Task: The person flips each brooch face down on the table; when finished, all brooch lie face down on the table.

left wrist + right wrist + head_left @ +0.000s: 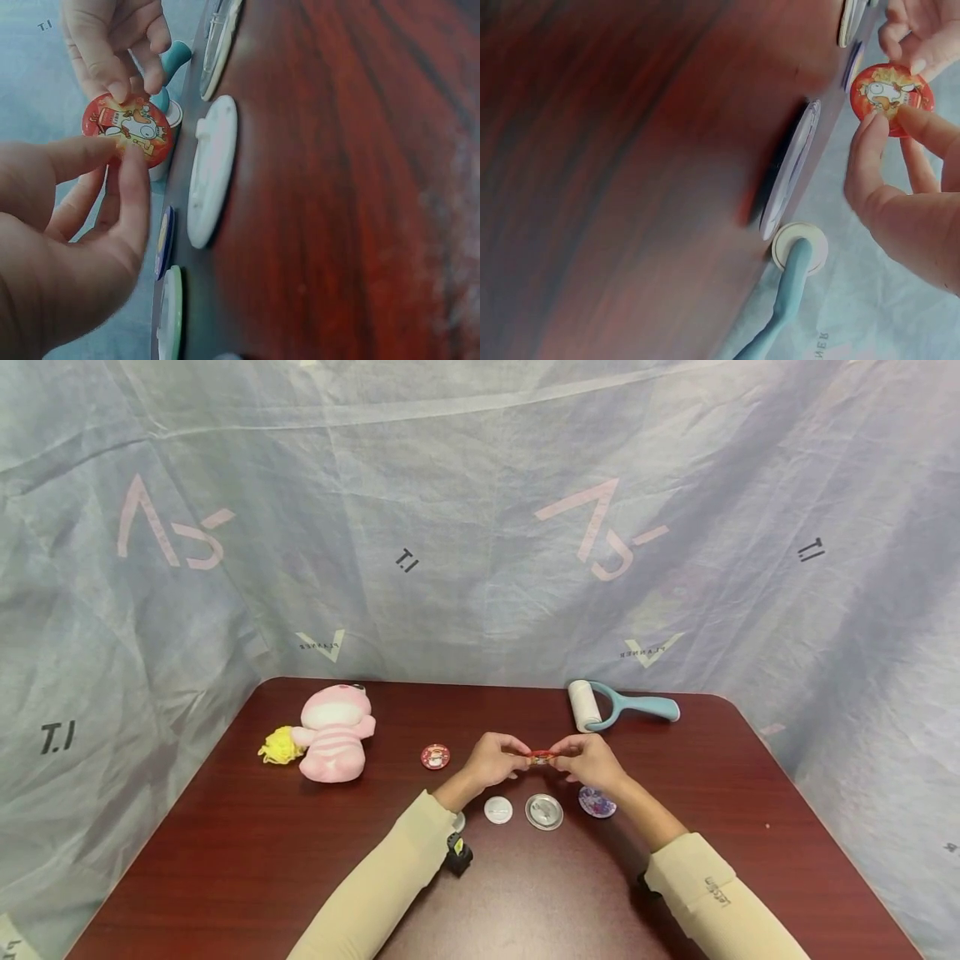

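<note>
My left hand (495,762) and right hand (590,762) pinch a red round button badge (540,758) between them, raised over the middle of the table. Its printed front, a white cartoon figure on red and gold, shows in the left wrist view, where the badge (142,120) has the fingertips of both hands at opposite edges. Nearer the body lie a badge with a white back (498,810), a badge with a silver back (543,812) and a purple printed badge (597,802). Another red badge (435,757) rests left of the left hand.
A pink striped plush toy (333,739) with a yellow pompom (281,746) lies at the back left. At the back right is a lint roller (637,704) with a blue handle. One more pale badge (460,821) is partly hidden by the left wrist. Grey cloth hangs behind the table.
</note>
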Motion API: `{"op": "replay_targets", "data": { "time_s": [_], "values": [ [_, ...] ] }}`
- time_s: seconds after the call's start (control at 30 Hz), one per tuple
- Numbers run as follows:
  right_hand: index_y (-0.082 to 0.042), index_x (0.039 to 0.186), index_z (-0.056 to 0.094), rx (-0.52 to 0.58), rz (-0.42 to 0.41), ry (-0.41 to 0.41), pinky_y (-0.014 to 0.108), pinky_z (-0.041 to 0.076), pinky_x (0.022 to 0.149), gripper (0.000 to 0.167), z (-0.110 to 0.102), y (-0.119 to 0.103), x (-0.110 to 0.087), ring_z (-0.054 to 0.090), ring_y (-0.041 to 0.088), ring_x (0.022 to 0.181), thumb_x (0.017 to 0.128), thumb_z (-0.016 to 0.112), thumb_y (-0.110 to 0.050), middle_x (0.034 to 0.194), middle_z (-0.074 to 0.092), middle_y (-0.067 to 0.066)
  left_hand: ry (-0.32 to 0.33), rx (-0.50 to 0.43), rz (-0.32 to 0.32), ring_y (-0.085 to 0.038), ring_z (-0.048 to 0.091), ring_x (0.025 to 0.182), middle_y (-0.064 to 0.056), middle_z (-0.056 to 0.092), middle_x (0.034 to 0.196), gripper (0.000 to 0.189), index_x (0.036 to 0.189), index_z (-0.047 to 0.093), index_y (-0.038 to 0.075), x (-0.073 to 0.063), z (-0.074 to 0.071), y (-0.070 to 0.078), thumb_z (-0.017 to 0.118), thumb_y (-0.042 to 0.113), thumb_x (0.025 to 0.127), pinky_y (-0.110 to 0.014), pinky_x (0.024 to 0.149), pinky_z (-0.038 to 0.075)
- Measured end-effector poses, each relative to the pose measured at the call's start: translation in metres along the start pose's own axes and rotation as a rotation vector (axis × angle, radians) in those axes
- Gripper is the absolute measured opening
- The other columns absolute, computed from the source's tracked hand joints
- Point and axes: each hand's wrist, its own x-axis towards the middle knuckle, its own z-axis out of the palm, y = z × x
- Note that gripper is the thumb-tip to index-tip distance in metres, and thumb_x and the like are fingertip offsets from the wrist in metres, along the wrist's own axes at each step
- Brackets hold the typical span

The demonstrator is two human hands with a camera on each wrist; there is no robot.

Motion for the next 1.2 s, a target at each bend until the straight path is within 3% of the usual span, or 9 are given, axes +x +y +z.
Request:
{"op": "replay_targets", "data": {
  "time_s": [0.1,0.3,0.53,0.87,1.2],
  "values": [
    [0.008,0.098,0.071,0.007,0.017,0.001,0.034,0.057,0.053,0.013,-0.0018,-0.0008,-0.0017,0.070,0.034,0.071,0.086,0.069,0.002,0.084,0.072,0.022,-0.009,-0.020,0.011,-0.019,0.070,0.074,-0.015,0.072,0.083,0.013,0.095,0.073,-0.006,0.0005,0.0008,-0.0004,0.073,-0.004,0.083,-0.032,0.066,0.058],
    [0.002,0.101,0.072,-0.019,0.072,-0.002,0.032,0.053,0.048,0.014,-0.0027,-0.0021,-0.0033,0.070,0.026,0.065,0.089,0.067,-0.003,0.090,0.072,0.023,0.006,0.024,0.007,-0.013,0.065,0.069,-0.005,0.071,0.075,0.010,0.092,0.075,-0.002,0.0013,0.0004,-0.0007,0.076,0.003,0.082,-0.020,0.060,0.048],
    [0.007,0.108,0.068,-0.070,0.114,-0.044,0.031,0.053,0.050,0.021,-0.0014,-0.0026,-0.0024,0.068,0.020,0.068,0.093,0.057,-0.003,0.095,0.071,0.021,0.035,0.123,0.052,-0.006,0.058,0.062,-0.005,0.071,0.075,0.008,0.086,0.078,0.002,0.0012,-0.0009,-0.0014,0.079,0.008,0.081,-0.018,0.058,0.045],
    [0.003,0.103,0.067,-0.098,0.100,-0.052,0.032,0.052,0.048,0.017,-0.0009,-0.0027,-0.0026,0.068,0.024,0.066,0.090,0.066,-0.007,0.088,0.072,0.016,0.049,0.162,-0.008,-0.008,0.058,0.057,0.000,0.067,0.068,0.018,0.094,0.078,0.006,0.0021,-0.0018,-0.0011,0.079,0.004,0.077,-0.020,0.050,0.043],
    [0.001,0.109,0.064,-0.092,0.078,-0.056,0.028,0.046,0.044,0.025,0.0000,-0.0017,-0.0025,0.062,0.018,0.056,0.085,0.069,-0.003,0.082,0.070,0.017,0.076,0.209,0.009,-0.010,0.058,0.075,-0.006,0.073,0.090,0.023,0.095,0.079,0.009,0.0027,-0.0007,-0.0007,0.079,0.005,0.073,-0.024,0.066,0.047]
  ]
}}
